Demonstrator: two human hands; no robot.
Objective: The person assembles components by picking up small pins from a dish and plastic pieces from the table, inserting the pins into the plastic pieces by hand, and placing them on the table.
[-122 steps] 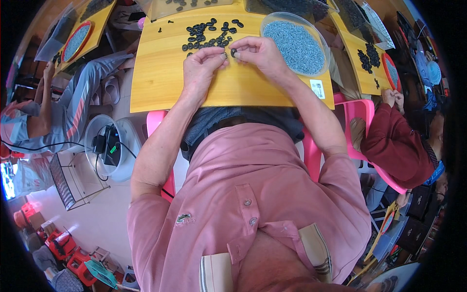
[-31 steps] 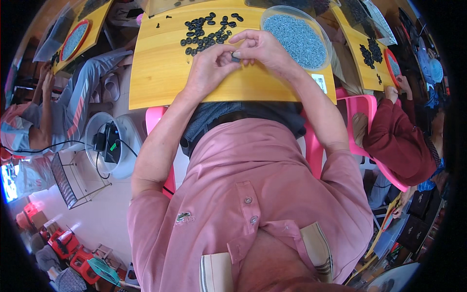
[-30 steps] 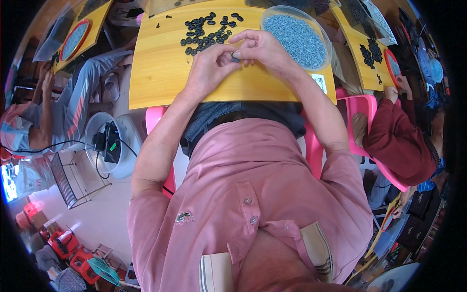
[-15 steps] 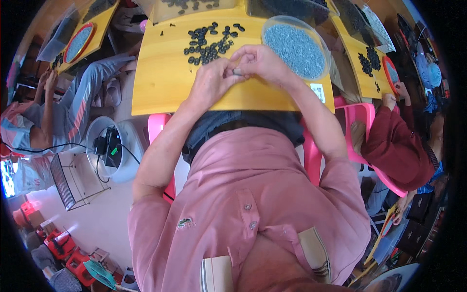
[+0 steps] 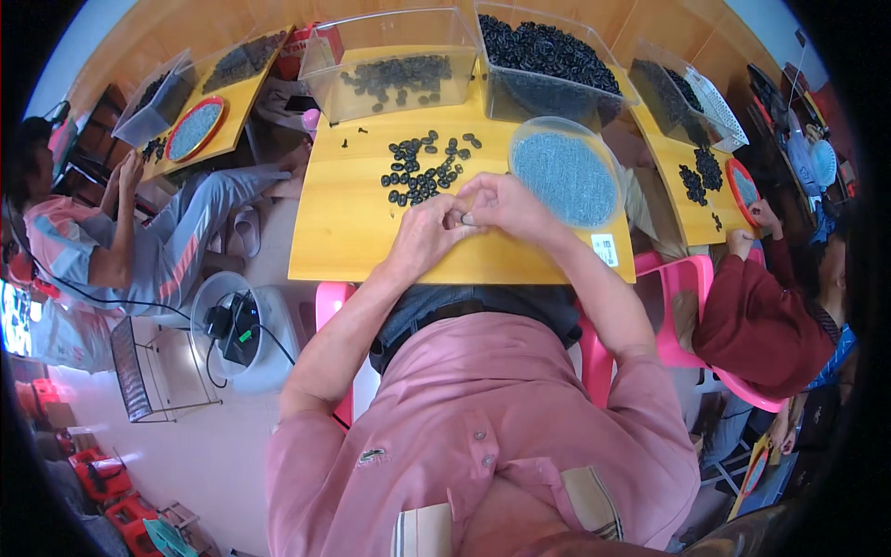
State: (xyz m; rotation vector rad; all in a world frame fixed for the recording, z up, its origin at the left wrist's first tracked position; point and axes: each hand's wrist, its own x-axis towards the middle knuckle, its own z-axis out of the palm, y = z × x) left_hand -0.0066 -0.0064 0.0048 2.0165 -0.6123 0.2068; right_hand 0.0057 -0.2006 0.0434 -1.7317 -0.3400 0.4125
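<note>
Above the yellow table (image 5: 343, 251), near its front edge, my two hands meet fingertip to fingertip. My left hand (image 5: 425, 237) is closed in a pinch, and so is my right hand (image 5: 509, 206). Whatever sits between their fingers is too small and too covered to name. Just beyond the left hand lies a loose group of small, round, glossy black pieces (image 5: 422, 176). To the right of my right hand stands a round clear tub (image 5: 616, 176) full of small silvery-blue metal pieces (image 5: 563, 176), perhaps screws.
At the back of the table stand a clear bin (image 5: 320, 79) partly filled with black pieces and another bin (image 5: 557, 93) heaped with them. A white label (image 5: 604, 250) marks the right front corner. Co-workers sit at yellow tables left (image 5: 232, 121) and right (image 5: 673, 139).
The whole scene sits lower in the picture, so the bins at the back show more fully. My hands remain pinched together in much the same place over the table.
</note>
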